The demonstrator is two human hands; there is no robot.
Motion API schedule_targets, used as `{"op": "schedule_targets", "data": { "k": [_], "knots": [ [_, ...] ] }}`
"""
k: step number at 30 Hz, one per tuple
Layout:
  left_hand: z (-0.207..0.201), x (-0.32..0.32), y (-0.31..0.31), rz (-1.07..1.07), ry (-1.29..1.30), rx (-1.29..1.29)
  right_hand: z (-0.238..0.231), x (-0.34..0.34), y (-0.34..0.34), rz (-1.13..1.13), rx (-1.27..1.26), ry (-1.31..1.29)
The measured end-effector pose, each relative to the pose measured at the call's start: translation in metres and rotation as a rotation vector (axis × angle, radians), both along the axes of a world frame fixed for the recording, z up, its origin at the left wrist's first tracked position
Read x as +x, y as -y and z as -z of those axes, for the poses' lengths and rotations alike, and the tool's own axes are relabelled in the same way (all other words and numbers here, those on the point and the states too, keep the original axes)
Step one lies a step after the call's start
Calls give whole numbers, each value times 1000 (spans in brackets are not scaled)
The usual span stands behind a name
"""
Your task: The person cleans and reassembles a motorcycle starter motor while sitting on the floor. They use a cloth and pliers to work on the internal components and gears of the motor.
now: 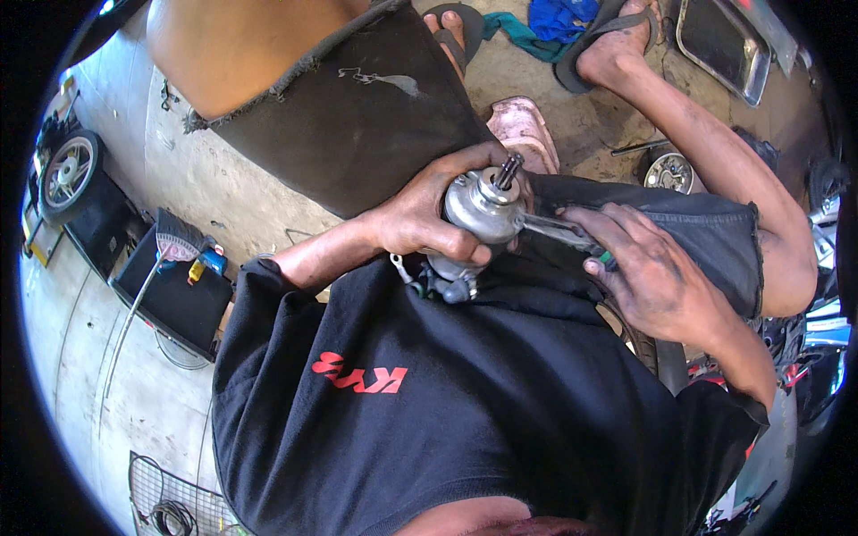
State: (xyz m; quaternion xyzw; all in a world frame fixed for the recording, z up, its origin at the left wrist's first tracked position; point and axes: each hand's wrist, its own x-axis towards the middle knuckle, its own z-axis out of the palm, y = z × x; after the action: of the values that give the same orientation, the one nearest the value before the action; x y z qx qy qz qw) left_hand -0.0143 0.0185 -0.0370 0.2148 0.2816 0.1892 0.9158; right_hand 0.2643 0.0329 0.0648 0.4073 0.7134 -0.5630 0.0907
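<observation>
My left hand (427,213) grips a silver cylindrical starter motor (481,211) with a splined shaft sticking up from its top. A short wire with a ring terminal (399,265) hangs below it. My right hand (651,277) holds a slim metal tool with a green handle end (559,232), its tip laid against the motor's side. Both hands are dark with grease. I sit low, my black shirt (447,402) and dark shorts (679,232) fill the lower view, my knees spread either side.
My feet in sandals (617,45) rest on the concrete floor at the top. A metal tray (722,45) lies at upper right, blue and green rags (545,22) beside it. A dark box with small tools (174,290) and a wheel (67,174) sit at left.
</observation>
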Motion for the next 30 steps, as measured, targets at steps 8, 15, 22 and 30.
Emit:
{"op": "schedule_targets", "data": {
  "k": [8,15,22,30],
  "knots": [
    [-1,-5,0,75,174,-129,17,-3,-22,-380,326,93],
    [-9,-6,-2,152,160,-175,23,-9,-26,-488,406,66],
    [-7,-7,0,223,250,-264,37,-17,-28,-515,639,-68],
    [-1,-11,6,208,350,-280,47,-17,-31,-599,759,-90]
  ]
}}
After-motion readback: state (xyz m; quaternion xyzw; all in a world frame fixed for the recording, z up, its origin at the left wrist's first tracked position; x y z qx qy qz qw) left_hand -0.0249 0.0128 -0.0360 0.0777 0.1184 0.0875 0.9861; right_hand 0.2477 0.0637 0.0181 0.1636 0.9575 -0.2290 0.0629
